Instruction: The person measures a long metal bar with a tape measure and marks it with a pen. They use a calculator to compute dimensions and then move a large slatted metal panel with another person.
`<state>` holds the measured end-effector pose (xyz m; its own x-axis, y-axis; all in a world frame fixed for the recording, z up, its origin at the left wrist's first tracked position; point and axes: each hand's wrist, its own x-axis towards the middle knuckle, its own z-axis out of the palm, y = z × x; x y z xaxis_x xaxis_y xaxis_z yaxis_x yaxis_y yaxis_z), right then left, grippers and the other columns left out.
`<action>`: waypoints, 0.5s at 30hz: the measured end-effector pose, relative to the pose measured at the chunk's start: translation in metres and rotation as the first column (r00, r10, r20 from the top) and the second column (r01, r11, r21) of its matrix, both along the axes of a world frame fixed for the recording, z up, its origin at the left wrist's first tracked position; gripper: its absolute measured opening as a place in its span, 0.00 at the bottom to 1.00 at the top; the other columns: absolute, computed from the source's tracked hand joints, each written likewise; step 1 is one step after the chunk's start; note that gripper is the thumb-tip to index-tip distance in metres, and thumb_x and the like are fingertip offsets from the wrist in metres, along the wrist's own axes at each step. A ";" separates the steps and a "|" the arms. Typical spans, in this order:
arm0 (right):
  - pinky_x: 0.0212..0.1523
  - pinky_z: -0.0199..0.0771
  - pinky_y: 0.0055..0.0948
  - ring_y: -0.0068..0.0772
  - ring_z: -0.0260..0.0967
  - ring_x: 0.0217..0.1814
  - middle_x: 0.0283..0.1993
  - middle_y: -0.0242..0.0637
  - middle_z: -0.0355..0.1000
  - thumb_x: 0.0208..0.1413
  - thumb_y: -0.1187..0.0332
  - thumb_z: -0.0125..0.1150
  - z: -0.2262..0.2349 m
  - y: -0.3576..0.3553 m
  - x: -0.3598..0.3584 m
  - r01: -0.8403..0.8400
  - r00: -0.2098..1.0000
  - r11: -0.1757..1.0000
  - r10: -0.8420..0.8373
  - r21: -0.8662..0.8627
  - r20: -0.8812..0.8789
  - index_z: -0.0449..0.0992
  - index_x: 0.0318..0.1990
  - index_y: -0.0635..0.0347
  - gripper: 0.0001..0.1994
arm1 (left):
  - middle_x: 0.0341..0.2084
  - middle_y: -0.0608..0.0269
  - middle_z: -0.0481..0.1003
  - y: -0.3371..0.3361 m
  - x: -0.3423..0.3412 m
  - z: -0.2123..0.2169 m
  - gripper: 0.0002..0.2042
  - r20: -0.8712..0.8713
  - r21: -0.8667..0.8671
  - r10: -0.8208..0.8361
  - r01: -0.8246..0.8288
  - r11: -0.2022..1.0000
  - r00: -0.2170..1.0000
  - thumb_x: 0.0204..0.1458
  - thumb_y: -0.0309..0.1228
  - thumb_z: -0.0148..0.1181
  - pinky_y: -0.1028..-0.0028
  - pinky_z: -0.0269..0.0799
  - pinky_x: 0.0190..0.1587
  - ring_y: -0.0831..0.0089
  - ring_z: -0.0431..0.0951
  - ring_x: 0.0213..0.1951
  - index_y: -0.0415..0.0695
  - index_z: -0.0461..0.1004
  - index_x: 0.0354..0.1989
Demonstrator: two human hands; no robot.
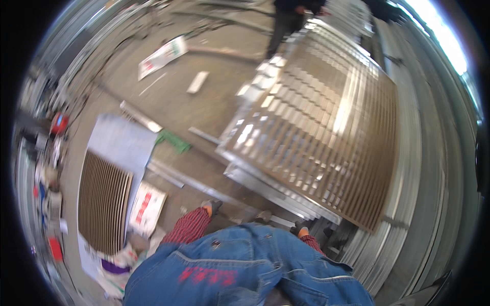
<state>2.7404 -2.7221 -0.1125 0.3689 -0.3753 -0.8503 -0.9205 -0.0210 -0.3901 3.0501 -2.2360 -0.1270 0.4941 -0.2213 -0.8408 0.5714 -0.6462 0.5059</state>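
My left hand (212, 206), in a dark glove with an orange cuff, hangs in front of my body, over the floor. Nothing can be made out in it. Low by my waist, my right hand (302, 227) wears a similar glove. It is nearest the lower edge of a large brown slatted metal panel (375, 199), and whether it touches anything cannot be told. The panel lies raised on a stack of silvery metal profiles (270, 189). Motion smears the fingers of both hands.
Another person (286, 23) stands beyond the panel. Long metal profiles (403, 204) line the right side. On the left floor, a smaller slatted panel (104, 204) rests on a pale sheet (120, 135), beside a printed white sack (148, 209). A metal bar (196, 184) crosses the floor ahead.
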 end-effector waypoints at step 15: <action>0.42 0.81 0.57 0.57 0.85 0.50 0.50 0.57 0.84 0.64 0.55 0.69 0.033 0.239 0.323 -0.927 -0.032 -0.076 0.992 -0.366 -0.123 0.80 0.48 0.59 0.17 | 0.39 0.50 0.83 0.339 -0.112 -0.041 0.17 0.079 -0.110 0.723 -0.715 0.690 0.686 0.65 0.45 0.60 0.54 0.76 0.40 0.53 0.84 0.39 0.48 0.78 0.54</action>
